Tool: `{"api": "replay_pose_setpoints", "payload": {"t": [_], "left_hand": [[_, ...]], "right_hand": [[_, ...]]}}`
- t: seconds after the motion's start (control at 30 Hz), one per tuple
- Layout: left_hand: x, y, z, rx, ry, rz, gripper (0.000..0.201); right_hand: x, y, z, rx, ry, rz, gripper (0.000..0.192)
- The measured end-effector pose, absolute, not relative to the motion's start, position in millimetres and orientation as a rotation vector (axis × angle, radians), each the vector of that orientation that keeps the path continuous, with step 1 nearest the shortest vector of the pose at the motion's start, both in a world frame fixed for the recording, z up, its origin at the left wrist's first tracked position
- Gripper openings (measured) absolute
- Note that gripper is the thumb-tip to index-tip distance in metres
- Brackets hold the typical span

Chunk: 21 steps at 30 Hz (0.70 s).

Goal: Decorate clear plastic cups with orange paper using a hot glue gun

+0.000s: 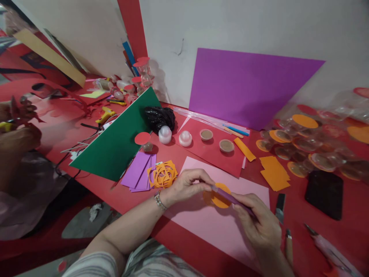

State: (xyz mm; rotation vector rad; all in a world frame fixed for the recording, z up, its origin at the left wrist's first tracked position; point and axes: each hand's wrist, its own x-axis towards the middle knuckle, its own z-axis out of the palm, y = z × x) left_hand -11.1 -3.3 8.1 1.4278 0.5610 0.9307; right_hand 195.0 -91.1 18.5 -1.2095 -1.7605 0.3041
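Over a pink sheet, my left hand is closed, its thumb and fingertips pinching at the edge of an orange disc. Something see-through and orange-tinted shows beside the disc, partly hidden by the fingers. My right hand is closed round a long, thin purple piece, which crosses in front of the disc and reaches the left fingertips. Whether it is a tool or a strip seen edge-on, I cannot tell. To the left lie orange cut-out scraps and purple rectangles.
Two brown-filled cups and clear domes stand behind. A green board leans at left. At right are orange sheets, a phone, a blade, scissors and piled clear cups. A co-worker's hands are far left.
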Motion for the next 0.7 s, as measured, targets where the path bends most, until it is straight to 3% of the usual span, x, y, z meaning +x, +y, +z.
{"api": "replay_pose_setpoints", "payload": {"t": [0.7], "left_hand": [[-8.8,-9.0,3.7,1.474,0.564,0.968,0.041]], "right_hand": [[193.8,-93.7,18.6,-1.18,-1.751,0.267,0.011]]}}
